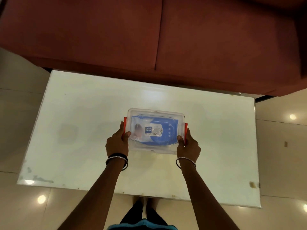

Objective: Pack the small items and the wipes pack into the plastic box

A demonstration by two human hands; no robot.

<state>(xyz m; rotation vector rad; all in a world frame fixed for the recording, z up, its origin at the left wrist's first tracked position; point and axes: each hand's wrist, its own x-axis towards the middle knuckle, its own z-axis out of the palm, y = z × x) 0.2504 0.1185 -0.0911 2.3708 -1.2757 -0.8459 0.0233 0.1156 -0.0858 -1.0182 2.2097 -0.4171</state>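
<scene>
On white table (69, 130), lidded plastic box (156, 113) long axis left-right, left hand (117, 143) and right hand (188, 145) gripping red latches (186, 131)

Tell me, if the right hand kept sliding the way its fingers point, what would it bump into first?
The right hand already touches the plastic box at its red clip. Going on past it, toward the sofa, only bare table shows, though depth is hard to judge.
</scene>
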